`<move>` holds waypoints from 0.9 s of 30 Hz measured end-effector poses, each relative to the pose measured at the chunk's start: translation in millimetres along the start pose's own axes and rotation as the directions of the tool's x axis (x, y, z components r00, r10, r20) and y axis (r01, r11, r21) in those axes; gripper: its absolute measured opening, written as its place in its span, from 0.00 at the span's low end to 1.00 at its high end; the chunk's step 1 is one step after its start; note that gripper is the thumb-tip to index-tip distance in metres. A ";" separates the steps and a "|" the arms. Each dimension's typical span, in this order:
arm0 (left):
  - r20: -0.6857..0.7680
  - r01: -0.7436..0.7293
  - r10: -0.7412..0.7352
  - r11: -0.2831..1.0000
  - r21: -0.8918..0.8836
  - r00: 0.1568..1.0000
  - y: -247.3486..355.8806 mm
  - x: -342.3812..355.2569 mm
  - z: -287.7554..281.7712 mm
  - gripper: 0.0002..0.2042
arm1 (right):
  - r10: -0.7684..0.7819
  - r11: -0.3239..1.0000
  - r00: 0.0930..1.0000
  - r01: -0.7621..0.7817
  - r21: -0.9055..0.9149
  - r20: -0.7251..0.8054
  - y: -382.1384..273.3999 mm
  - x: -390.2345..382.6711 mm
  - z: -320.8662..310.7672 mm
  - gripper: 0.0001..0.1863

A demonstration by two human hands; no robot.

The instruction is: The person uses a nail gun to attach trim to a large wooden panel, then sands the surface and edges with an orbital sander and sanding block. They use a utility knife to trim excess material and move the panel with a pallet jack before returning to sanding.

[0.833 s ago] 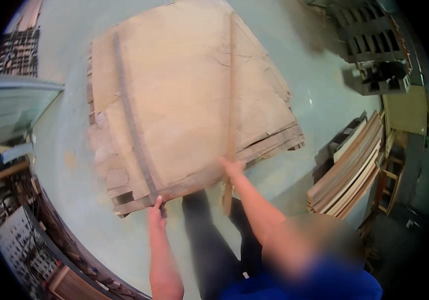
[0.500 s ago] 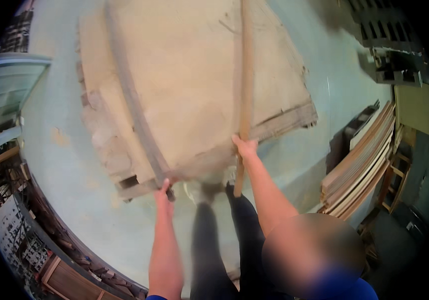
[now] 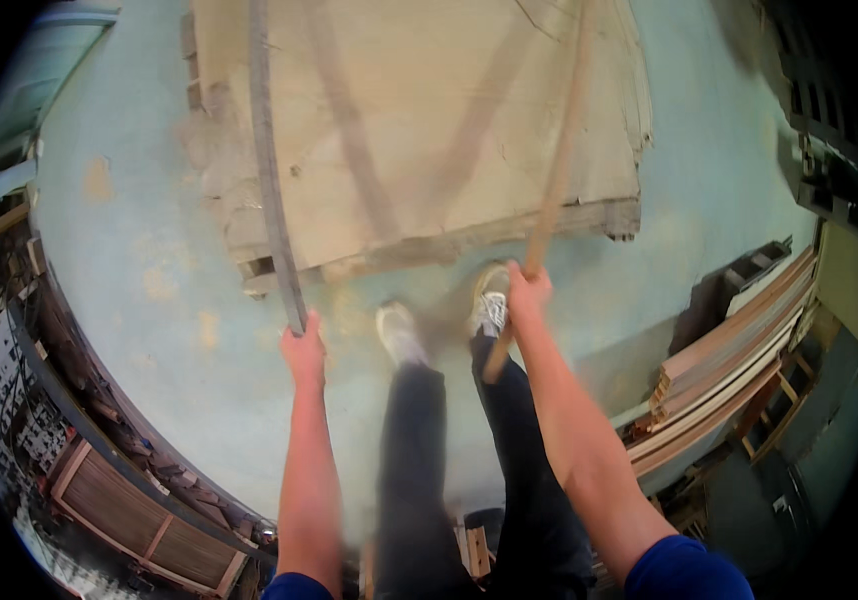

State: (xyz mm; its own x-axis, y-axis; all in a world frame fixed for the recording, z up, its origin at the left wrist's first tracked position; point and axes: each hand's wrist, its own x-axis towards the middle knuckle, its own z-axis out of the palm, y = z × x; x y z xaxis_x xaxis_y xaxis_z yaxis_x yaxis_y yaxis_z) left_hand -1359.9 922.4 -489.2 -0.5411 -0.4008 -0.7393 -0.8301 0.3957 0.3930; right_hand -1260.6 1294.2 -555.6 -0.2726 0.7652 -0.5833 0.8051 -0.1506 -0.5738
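My left hand [image 3: 304, 350] is closed around the near end of a long, narrow greyish-brown wooden strip [image 3: 271, 190]. In my right hand [image 3: 528, 297] is a second long strip [image 3: 557, 175], lighter brown, gripped some way up so that its near end sticks out below my fist. Both strips reach away over a flat cardboard sheet [image 3: 409, 130], and their shadows fall apart from them, so they are held above it. Under the sheet lies a wooden pallet [image 3: 609, 217]. The far ends of both strips pass out of the picture.
My shoes [image 3: 490, 300] stand on the pale green floor [image 3: 149, 330] just before the pallet. At the right lies a stack of long boards [image 3: 729, 350]. A framed wooden panel [image 3: 149, 520] and odd wood pieces line the lower left. Dark pallets [image 3: 819, 110] stand at the far right.
Both hands have spread apart and lifted the strips off the cardboard, their shadows now separate from them. The pallet sits higher in view, and both shoes have come into sight.
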 end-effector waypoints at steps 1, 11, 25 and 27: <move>-0.048 -0.017 0.018 1.000 0.024 0.999 5.1 -4.0 -5.3 0.18 | -0.085 0.996 0.994 0.082 -0.044 -0.073 4.5 -3.8 -11.6 0.15; -0.288 -0.298 0.311 0.951 0.089 0.906 55.7 64.5 -11.6 0.25 | -0.211 0.945 0.976 0.189 -0.267 -0.058 -130.8 161.8 -87.1 0.18; -0.134 -0.038 0.065 0.980 0.196 0.989 -14.7 179.1 -28.0 0.29 | -0.236 0.413 0.970 0.162 -0.896 0.067 -141.1 326.8 -147.4 0.29; -0.166 -0.176 0.256 0.905 0.388 0.952 -20.2 181.5 -25.7 0.31 | -0.195 0.438 0.979 0.137 -0.888 0.055 -121.3 303.6 -152.2 0.32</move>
State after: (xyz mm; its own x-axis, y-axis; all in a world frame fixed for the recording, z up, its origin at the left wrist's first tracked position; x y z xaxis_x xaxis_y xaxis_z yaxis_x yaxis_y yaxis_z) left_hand -1444.9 820.4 -617.3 -0.7503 -0.4177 -0.5125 -0.6036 0.7489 0.2734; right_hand -1360.8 1640.1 -575.7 -0.4526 0.7442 -0.4912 0.7836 0.5949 0.1792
